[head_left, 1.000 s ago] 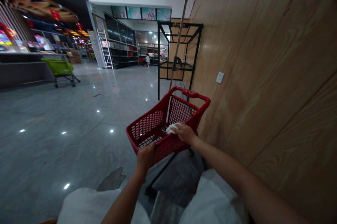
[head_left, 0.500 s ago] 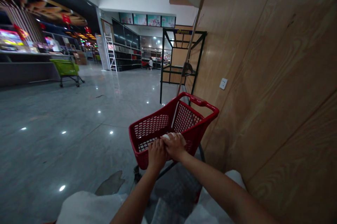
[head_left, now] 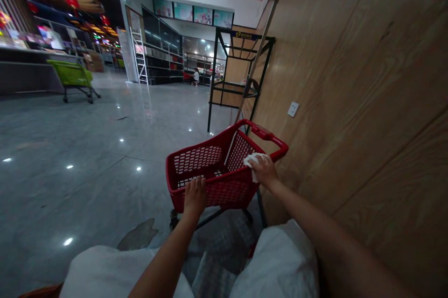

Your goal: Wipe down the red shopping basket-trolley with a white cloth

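A red plastic shopping cart on small casters stands with its right side just beside a wood-panelled wall; little room remains between them. A white wall socket sits on the panelling, ahead of the cart. Past the cart's far end stands a black metal shelf frame, and a long pole slants up near it. Bulging white sacks fill the lower foreground on either side, near the person's body.

To the left, a polished grey floor runs wide and far, with ceiling lights reflected in it. On it stands a green cart beside a counter. Farther off are an aluminium stepladder, dark shelving, and another person.

The right hand pinches a crumpled white cloth against the inner side of the cart's right rim, near the far corner. The left hand lies over the near rim, fingers together; whether it grips cannot be told.
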A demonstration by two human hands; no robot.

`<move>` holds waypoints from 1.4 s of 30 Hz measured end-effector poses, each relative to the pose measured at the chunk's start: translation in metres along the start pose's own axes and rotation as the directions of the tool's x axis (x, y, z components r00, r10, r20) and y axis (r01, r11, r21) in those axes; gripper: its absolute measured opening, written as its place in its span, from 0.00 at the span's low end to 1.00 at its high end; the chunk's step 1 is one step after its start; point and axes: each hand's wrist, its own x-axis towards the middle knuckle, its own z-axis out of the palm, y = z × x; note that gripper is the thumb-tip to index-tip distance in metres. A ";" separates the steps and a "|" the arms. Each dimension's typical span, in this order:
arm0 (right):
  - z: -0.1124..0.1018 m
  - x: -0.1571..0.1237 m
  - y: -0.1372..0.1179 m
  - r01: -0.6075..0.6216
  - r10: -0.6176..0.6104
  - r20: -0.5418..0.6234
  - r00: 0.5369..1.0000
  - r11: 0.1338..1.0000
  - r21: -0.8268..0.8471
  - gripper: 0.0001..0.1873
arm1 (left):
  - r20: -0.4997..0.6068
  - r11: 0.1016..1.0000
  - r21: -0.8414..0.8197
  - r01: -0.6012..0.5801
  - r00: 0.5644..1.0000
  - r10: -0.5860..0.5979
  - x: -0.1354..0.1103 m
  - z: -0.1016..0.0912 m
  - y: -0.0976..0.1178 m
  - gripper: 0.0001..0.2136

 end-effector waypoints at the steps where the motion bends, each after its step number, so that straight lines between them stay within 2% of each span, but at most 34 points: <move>1: 0.003 0.000 -0.017 0.009 -0.009 -0.024 1.000 0.999 0.034 0.18 | 0.002 1.000 -0.005 0.013 1.000 -0.013 0.000 0.000 0.002 0.18; 6: 0.025 0.009 -0.131 0.103 -0.086 -0.093 0.992 0.974 0.203 0.18 | -0.001 1.000 -0.008 0.030 1.000 -0.030 -0.002 -0.002 0.005 0.17; 8: 0.033 0.014 -0.161 0.099 -0.081 -0.086 0.993 0.969 0.228 0.18 | -0.010 1.000 -0.001 0.018 1.000 -0.018 -0.004 -0.003 0.001 0.16; 9: 0.035 0.016 -0.167 0.111 -0.097 -0.070 0.993 0.967 0.231 0.18 | -0.013 1.000 0.003 0.008 1.000 -0.008 -0.005 -0.004 -0.002 0.16; 10: 0.036 0.018 -0.165 0.131 -0.124 -0.047 0.991 0.965 0.229 0.18 | -0.013 1.000 0.009 -0.004 1.000 0.004 -0.006 -0.004 -0.005 0.16; 12: 0.035 0.017 -0.141 0.179 -0.183 0.003 0.983 0.962 0.207 0.20 | -0.011 0.999 0.027 -0.027 1.000 0.028 -0.007 -0.003 -0.010 0.16; 15: 0.024 0.006 -0.065 0.185 -0.191 0.041 0.981 0.975 0.126 0.20 | 0.000 0.999 0.040 -0.030 1.000 0.030 -0.007 -0.001 -0.013 0.17; 18: 0.005 -0.010 0.021 0.116 -0.116 0.015 0.993 0.993 -0.016 0.25 | 0.004 1.000 0.003 -0.008 1.000 0.008 -0.006 0.001 -0.008 0.17; 20: -0.006 -0.016 0.059 0.040 -0.038 0.021 0.999 0.996 -0.084 0.26 | 0.000 0.999 -0.046 0.012 1.000 -0.012 -0.005 0.002 -0.001 0.17; 21: -0.010 -0.018 0.067 0.004 -0.001 0.028 1.000 0.995 -0.102 0.26 | -0.002 0.997 -0.068 0.023 1.000 -0.024 -0.005 0.003 0.002 0.18; 22: -0.011 -0.018 0.069 -0.026 0.030 0.033 0.999 0.994 -0.105 0.25 | -0.005 0.996 -0.085 0.035 0.999 -0.036 -0.005 0.003 0.005 0.18; 24: -0.009 -0.016 0.051 -0.050 0.053 0.035 0.998 0.996 -0.075 0.24 | -0.009 0.994 -0.097 0.052 0.999 -0.053 -0.006 0.004 0.010 0.19; 26: -0.001 -0.012 0.009 -0.024 0.024 0.018 1.000 1.000 0.000 0.22 | -0.017 0.995 -0.082 0.056 0.998 -0.058 -0.007 0.005 0.013 0.19; 29: 0.015 -0.003 -0.073 0.068 -0.063 -0.036 0.997 0.986 0.155 0.21 | -0.030 0.998 -0.049 0.044 0.999 -0.045 -0.009 0.005 0.011 0.18; 31: 0.023 0.002 -0.124 0.090 -0.079 -0.057 0.995 0.969 0.228 0.21 | -0.043 0.999 -0.023 0.033 0.998 -0.034 -0.010 0.003 0.008 0.17; 33: 0.028 0.007 -0.158 0.096 -0.084 -0.053 0.995 0.958 0.271 0.20 | -0.051 1.000 0.000 0.026 0.998 -0.026 -0.011 0.001 0.005 0.17; 34: 0.029 0.009 -0.167 0.107 -0.098 -0.047 0.994 0.954 0.282 0.20 | -0.051 1.000 0.007 0.024 0.998 -0.024 -0.012 0.000 0.003 0.17; 35: 0.029 0.010 -0.169 0.125 -0.118 -0.039 0.992 0.950 0.285 0.21 | -0.048 1.000 0.011 0.023 0.999 -0.023 -0.012 -0.001 0.001 0.17; 37: 0.027 0.010 -0.154 0.166 -0.166 -0.022 0.986 0.949 0.266 0.21 | -0.036 1.000 0.008 0.017 0.999 -0.017 -0.012 -0.003 -0.002 0.17; 39: 0.023 0.006 -0.117 0.187 -0.190 -0.003 0.982 0.960 0.209 0.23 | -0.025 1.000 -0.005 0.013 1.000 -0.014 -0.011 -0.004 -0.004 0.17; 42: 0.010 -0.007 -0.041 0.158 -0.160 0.020 0.987 0.984 0.082 0.24 | -0.014 0.999 -0.042 0.028 0.999 -0.029 -0.010 -0.003 -0.001 0.18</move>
